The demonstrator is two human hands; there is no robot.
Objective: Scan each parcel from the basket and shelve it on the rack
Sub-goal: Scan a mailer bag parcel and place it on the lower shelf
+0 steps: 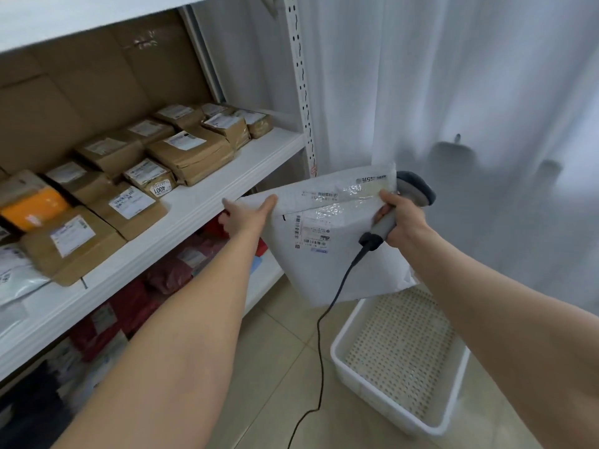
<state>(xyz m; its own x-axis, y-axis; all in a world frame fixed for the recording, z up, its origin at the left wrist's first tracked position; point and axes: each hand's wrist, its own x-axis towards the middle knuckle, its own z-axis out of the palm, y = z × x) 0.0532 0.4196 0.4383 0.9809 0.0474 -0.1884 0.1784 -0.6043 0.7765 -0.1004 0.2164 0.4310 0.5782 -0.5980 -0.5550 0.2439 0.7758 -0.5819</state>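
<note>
A white bubble-mailer parcel (327, 254) with printed labels hangs in the air in front of the rack's right end. My left hand (241, 215) pinches its left edge, thumb on top. My right hand (400, 222) grips a grey corded barcode scanner (385, 222) by the handle, and its thumb presses on the parcel's upper right edge. The scanner head sticks out behind the parcel. Below, the white perforated basket (356, 367) stands on the floor with nothing visible inside it. The white rack shelf (201, 209) runs along the left.
Several brown parcels (191, 153) and an orange one (32, 209) lie on the middle shelf. Red and white bags fill the lower shelf (168, 270). The scanner's black cable (321, 351) trails down to the tiled floor. A white curtain (453, 92) hangs at the right.
</note>
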